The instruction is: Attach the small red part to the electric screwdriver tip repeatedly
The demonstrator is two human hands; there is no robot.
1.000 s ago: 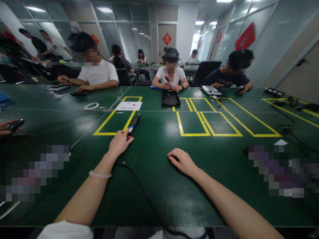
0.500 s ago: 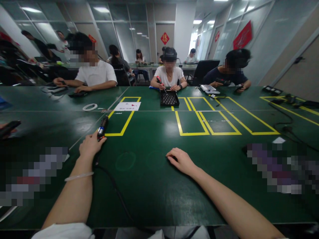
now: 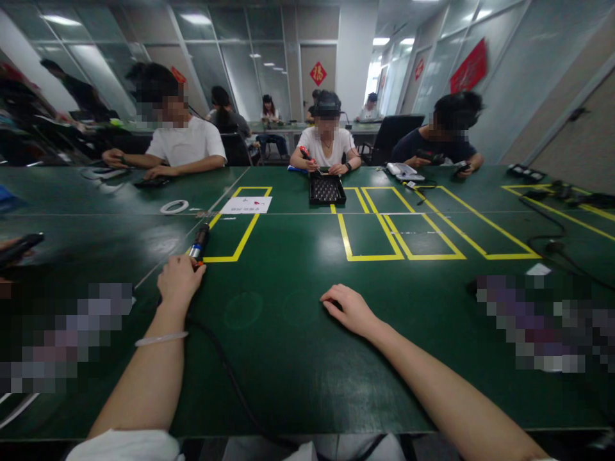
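Note:
My left hand point(image 3: 180, 282) is closed around the rear end of a black cylindrical tool point(image 3: 199, 242) with a blue band and a bit of orange. The tool points away from me, beside the yellow tape, and its exact kind is unclear. A black cord point(image 3: 223, 368) runs from near my left wrist to the front table edge; the hand hides where it joins. On the green tabletop point(image 3: 269, 358), my right hand point(image 3: 350, 308) rests with fingers loosely curled together, nothing visible in them.
Yellow tape outlines point(image 3: 375, 258) mark the table. Beyond lie a printed sheet point(image 3: 246, 205), a white ring point(image 3: 174, 207) and a black tray point(image 3: 327, 190), at which a person holds a red tool point(image 3: 306, 153). Other people sit on both sides. Black cables point(image 3: 552, 224) lie at right.
My left hand and forearm have shifted slightly to the right, the tool turning a little with them. My right hand stays where it was.

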